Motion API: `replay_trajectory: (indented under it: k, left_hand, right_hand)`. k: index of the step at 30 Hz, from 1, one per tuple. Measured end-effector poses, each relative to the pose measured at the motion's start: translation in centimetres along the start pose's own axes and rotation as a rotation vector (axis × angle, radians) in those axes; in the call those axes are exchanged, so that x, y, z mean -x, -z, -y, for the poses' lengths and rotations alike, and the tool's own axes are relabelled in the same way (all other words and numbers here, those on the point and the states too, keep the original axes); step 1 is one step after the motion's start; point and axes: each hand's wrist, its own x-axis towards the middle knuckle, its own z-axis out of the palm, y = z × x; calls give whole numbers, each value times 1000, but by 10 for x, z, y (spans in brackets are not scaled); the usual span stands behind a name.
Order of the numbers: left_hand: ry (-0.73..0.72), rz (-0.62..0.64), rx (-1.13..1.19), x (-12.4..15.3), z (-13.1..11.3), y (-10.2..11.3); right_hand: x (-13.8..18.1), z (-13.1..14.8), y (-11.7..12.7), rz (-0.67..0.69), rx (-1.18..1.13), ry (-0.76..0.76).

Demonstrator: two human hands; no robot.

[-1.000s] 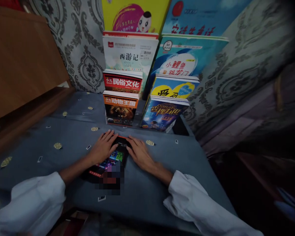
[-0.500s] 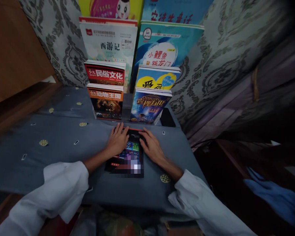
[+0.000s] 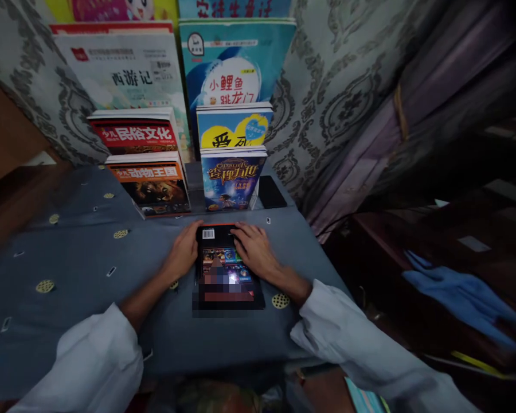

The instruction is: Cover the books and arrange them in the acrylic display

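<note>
A dark book [image 3: 218, 241] lies flat on the cloth-covered table, its barcode side up and its lower part pixelated. My left hand [image 3: 184, 250] rests along the book's upper left edge, fingers stretched toward the top corner. Their undersides are hidden. On the upper right of the cover lies my right hand [image 3: 255, 248], its fingers extended and spread, partly covering the printed pictures.
Behind the book stand two rows of upright books, with a lion-cover book [image 3: 157, 192] and a blue-purple book [image 3: 232, 180] in front. A black phone-like slab [image 3: 272, 192] lies beside them. Blue cloth [image 3: 460, 298] is off to the right. Patterned tablecloth [image 3: 81, 298] covers the table.
My left hand has slid off the cover to its left edge, uncovering the barcode. My right hand reaches further over the cover. The camera view has turned right.
</note>
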Motion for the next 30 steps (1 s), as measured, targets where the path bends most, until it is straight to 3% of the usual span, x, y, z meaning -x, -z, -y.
replay_trajectory:
  k: [6, 9, 15, 21, 30]
  left_hand:
    - [-47, -36, 13, -1, 1, -2]
    - [-69, -70, 22, -1, 2, -2]
    - [-69, -62, -68, -1, 1, 1]
    - [-64, -57, -112, -1, 1, 1]
    - [-105, -24, -80, -6, 7, 10]
  right_hand:
    - [-19, 29, -2, 127, -17, 276]
    - [-28, 38, -8, 186, -43, 317]
    - [-25, 26, -9, 207, -56, 262]
    - [-8, 0, 4, 188, -39, 113]
    - [5, -23, 3, 97, -122, 21]
